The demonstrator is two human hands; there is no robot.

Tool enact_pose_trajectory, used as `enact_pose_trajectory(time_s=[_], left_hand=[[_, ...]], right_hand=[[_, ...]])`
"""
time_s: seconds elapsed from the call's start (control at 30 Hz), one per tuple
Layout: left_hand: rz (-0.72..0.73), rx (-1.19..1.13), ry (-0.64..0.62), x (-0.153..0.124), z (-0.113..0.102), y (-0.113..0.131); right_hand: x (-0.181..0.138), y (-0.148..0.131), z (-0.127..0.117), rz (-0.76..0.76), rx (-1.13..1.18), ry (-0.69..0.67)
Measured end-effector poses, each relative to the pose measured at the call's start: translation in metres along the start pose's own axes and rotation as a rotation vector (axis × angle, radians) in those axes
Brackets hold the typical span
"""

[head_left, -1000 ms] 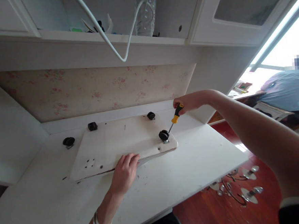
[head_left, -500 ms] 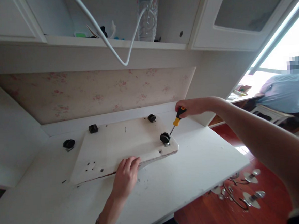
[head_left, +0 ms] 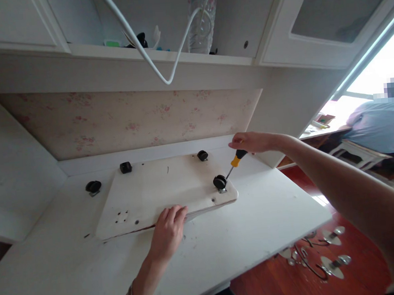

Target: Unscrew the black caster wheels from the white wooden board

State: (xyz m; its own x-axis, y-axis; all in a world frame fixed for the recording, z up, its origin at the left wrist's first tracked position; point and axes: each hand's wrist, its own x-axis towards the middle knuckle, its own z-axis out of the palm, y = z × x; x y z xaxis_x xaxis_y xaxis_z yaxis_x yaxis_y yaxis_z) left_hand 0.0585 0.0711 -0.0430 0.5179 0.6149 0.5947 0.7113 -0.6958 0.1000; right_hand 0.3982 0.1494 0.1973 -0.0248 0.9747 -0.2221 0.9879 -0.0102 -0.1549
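Note:
My right hand (head_left: 245, 142) is closed round the top of a screwdriver (head_left: 235, 161) with a black and yellow handle. The screwdriver leans, its tip beside the metal plate of a black caster (head_left: 220, 182) at the board's near right corner; the tip itself is hidden. Under it lies a white board (head_left: 166, 190). The fingers of my left hand (head_left: 170, 223) curl over the board's near edge and grip it. Two more casters, one at far left (head_left: 126, 167) and one at far right (head_left: 202, 155), stand on the board. Several screw holes show at its near left corner.
A loose caster (head_left: 93, 187) lies on the white desk (head_left: 262, 219), left of the board. A white cable (head_left: 168, 81) hangs before the shelf, which holds a plastic bottle (head_left: 202, 26). At right are a person (head_left: 377, 123) and a lamp (head_left: 331, 264) on the floor.
My right hand has shifted its hold on the screwdriver's handle, with the fingers now higher over its top. My left hand stays on the board's edge. The whole view has shifted slightly.

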Motion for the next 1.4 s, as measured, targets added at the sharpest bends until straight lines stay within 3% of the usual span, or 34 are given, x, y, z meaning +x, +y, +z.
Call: enact_pose_trajectory(time_s=[0.13,0.33,0.5,0.63,0.87,1.13,1.3,1.4], left_hand=[[-0.005,-0.013,-0.009,0.0,-0.001,0.0],[0.003,-0.006,-0.004,0.001,-0.001,0.0],[0.003,0.005,-0.006,0.0,0.0,0.0],[0.002,0.0,0.003,0.0,0.0,-0.001],[0.0,0.005,-0.002,0.0,-0.001,0.0],[-0.003,-0.003,0.007,0.001,0.0,-0.001],[-0.003,0.005,-0.015,0.0,-0.001,-0.001],[0.004,0.005,-0.015,0.0,-0.001,-0.001]], right_hand=[[0.003,-0.002,0.005,-0.024,-0.125,0.095],[0.001,0.0,0.003,-0.228,0.02,0.038],[0.003,-0.002,0.005,-0.033,-0.041,0.098],[0.005,0.0,0.006,0.03,-0.116,0.085],[0.002,-0.003,-0.001,-0.14,-0.039,0.025],[-0.003,-0.022,0.003,0.14,-0.172,0.052],[-0.007,-0.012,-0.001,-0.104,-0.102,0.033],[-0.008,-0.01,0.001,-0.148,-0.049,0.041]])
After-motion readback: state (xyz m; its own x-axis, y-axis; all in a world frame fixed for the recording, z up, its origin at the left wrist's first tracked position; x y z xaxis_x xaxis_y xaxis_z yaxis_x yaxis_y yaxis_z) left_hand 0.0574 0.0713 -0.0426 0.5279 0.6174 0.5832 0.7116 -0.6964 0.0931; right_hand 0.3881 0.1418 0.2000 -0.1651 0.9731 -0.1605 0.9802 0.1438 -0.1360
